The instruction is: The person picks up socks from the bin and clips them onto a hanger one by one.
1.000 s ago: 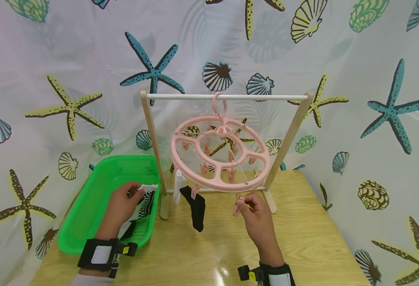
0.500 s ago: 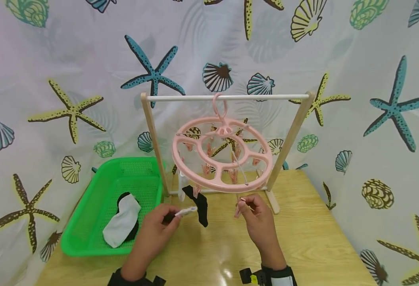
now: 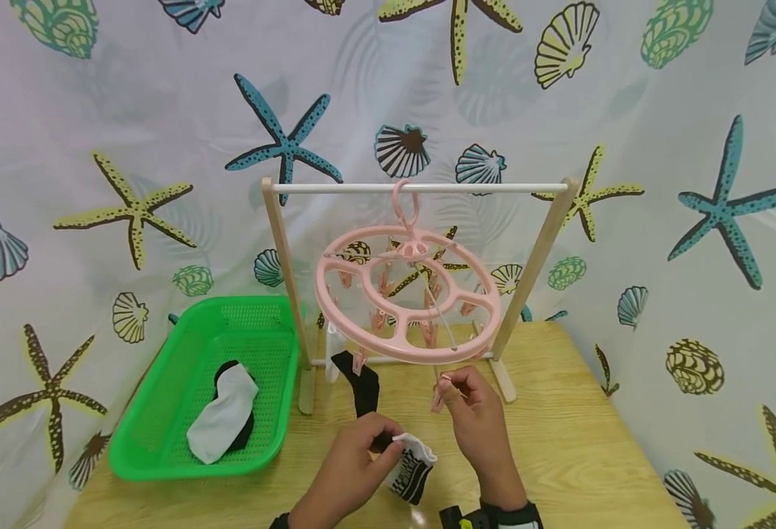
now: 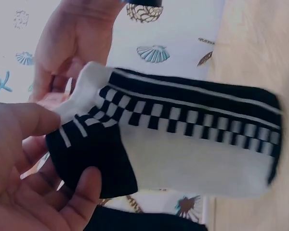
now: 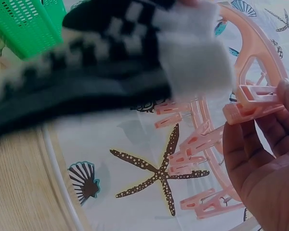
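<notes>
My left hand grips a black-and-white checkered sock by its white cuff. In the left wrist view the sock stretches out sideways from the fingers. My right hand pinches a pink clothespin that hangs from the front of a round pink drying hanger. Seen from the right wrist, the clothespin is squeezed between thumb and fingers, and the sock's cuff is close to it. A black sock and a white sock hang from the hanger's left side.
A green basket on the left holds a white sock over something black. The hanger hooks onto the white bar of a wooden rack on the wooden table. Several other clothespins dangle beneath the ring.
My left hand has carried the checkered sock out of the basket, rightward to below the hanger near the right hand. The right hand has stayed on the clothespin.
</notes>
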Demonstrator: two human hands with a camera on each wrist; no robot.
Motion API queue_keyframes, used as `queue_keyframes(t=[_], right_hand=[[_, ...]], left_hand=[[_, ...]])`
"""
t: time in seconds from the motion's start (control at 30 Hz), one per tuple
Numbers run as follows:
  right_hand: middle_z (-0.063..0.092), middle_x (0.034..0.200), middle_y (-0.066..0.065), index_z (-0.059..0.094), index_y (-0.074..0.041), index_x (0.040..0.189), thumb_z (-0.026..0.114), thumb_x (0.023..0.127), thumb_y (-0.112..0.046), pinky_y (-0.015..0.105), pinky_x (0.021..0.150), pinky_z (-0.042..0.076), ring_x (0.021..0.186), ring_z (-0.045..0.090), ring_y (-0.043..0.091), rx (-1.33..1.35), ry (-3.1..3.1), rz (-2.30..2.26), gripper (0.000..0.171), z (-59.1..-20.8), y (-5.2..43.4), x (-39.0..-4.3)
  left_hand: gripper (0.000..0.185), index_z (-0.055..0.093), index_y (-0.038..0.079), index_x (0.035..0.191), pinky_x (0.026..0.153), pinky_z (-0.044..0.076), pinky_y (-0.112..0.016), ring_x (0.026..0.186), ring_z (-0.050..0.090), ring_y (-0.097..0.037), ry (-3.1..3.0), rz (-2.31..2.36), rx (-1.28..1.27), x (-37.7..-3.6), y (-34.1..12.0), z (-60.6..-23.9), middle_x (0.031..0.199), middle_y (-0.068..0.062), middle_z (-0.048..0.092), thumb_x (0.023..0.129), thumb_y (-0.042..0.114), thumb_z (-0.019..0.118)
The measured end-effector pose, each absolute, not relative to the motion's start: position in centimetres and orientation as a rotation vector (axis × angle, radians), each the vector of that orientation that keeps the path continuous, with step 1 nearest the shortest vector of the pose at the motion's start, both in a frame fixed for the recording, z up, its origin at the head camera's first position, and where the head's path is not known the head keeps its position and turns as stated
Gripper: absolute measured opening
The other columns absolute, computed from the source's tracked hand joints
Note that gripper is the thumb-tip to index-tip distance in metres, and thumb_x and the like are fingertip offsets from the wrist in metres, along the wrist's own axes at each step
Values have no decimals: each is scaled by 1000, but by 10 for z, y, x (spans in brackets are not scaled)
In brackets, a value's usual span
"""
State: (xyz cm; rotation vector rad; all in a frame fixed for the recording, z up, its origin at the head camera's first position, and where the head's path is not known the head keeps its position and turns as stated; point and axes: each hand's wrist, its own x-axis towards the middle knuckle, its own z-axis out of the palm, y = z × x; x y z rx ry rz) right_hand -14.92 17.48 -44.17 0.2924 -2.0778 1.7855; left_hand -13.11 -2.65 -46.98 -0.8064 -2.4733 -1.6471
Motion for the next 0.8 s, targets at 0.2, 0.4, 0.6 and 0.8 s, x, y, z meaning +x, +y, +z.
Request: queue_keyframes(t=[0.2,0.4,0.6,0.8], right_hand=[[63,76,12,61,0,96,58,100,-6,33,66,52,66,62,22,334,-2038,1801,8,-441,174,-148],[61,72,15,60,2,97,55,100,0,32,64,52,65,61,24,402,-2005,1799,6,-442,173,-149],[62,71,13,60,1,95,56,100,-3,32,62,51,66,61,23,395,-2019,1801,8,-439,173,-148],[60,70,13,60,2,97,53,101,0,31,66,50,65,60,23,438,-2026,1786,8,-439,176,-148]], left_hand=[[5,67,13,97,66,51,-25,76,59,-5,-2445,-1670,-706,-133,-7,-471,92,6,62,96,18,67],[3,67,15,97,68,53,-26,80,61,-7,-2406,-1695,-699,-138,1,-467,94,5,63,96,18,67],[6,67,17,97,68,54,-26,80,63,-8,-2378,-1730,-700,-139,6,-464,93,5,64,95,11,67],[4,68,14,96,65,53,-26,77,62,-7,-2358,-1753,-654,-140,11,-463,92,4,65,97,18,66]])
